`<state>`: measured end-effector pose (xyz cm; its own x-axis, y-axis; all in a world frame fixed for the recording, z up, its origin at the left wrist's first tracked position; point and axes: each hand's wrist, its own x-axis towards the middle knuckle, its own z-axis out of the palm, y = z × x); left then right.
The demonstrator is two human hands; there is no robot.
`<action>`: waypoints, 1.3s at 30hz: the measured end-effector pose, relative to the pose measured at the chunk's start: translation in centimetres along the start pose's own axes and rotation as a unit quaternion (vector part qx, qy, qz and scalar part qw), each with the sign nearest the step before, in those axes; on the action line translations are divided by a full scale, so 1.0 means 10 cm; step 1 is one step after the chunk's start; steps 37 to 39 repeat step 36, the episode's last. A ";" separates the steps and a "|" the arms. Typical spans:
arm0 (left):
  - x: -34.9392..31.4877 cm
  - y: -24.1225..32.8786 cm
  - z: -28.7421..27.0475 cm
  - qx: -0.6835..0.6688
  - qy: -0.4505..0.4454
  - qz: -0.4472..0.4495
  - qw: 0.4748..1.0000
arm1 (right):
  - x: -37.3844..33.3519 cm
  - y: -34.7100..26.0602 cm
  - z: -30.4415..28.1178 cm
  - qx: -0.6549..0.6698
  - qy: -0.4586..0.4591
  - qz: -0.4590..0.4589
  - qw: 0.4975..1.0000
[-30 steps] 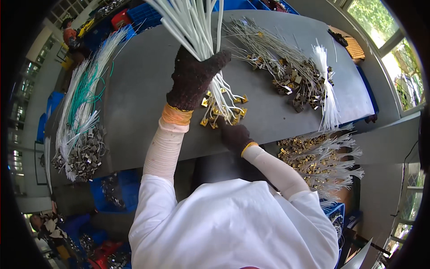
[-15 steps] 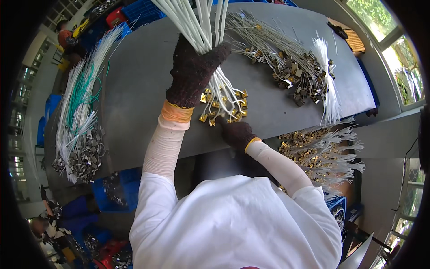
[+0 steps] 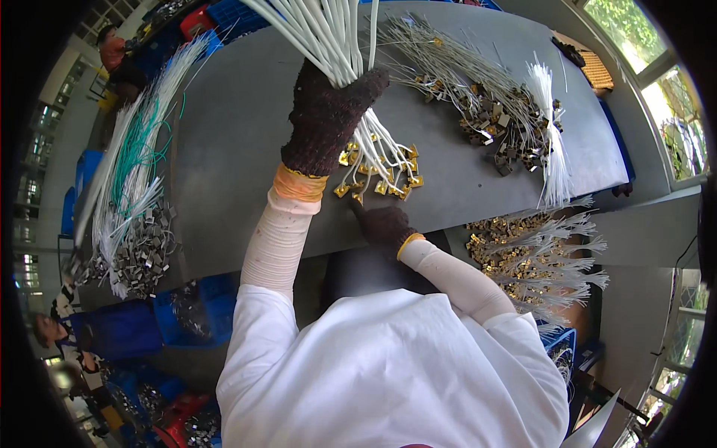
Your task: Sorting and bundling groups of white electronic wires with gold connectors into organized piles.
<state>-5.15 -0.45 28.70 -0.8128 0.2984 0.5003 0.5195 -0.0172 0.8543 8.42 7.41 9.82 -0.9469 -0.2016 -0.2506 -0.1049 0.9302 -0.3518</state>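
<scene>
My left hand (image 3: 328, 116), in a dark knitted glove, is closed round a bundle of white wires (image 3: 317, 33). Their loose lengths run past the top edge of the view. Below the fist the wires fan out to brass-coloured metal clips (image 3: 381, 187), which lie on the grey table. My right hand (image 3: 385, 226), gloved alike, is beside the nearest clips with its index finger stretched toward one. Nothing shows in its fingers, though the other fingers are partly hidden. Whether the fingertip touches the clip I cannot tell.
The grey table (image 3: 239, 149) bears white and green wires (image 3: 138, 164) with silver clips on the left. Grey wires (image 3: 455, 63) with dark clips and a tied white bundle (image 3: 549, 142) lie at right. Brass-clipped bundles (image 3: 523, 254) are piled at lower right. Co-workers (image 3: 52, 328) are at far left.
My right hand has drawn slightly left and nearer to me, its finger now at the near left clips. The clips are spread differently. My left hand keeps its grip. A co-worker at left moved.
</scene>
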 end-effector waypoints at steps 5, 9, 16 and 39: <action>0.00 -0.10 -0.19 -0.014 0.019 0.003 1.000 | -0.12 0.23 0.17 -0.070 -0.036 -0.005 0.997; -0.02 -0.14 -0.12 -0.058 0.006 -0.028 0.998 | 0.04 0.19 0.10 -0.020 -0.011 -0.014 1.000; -0.05 0.00 -0.03 -0.043 0.011 -0.003 0.999 | 0.36 0.10 0.30 0.067 0.014 0.088 0.994; 0.16 -0.10 -0.04 -0.025 -0.099 -0.039 0.994 | -0.50 0.47 0.03 0.054 0.068 0.036 0.996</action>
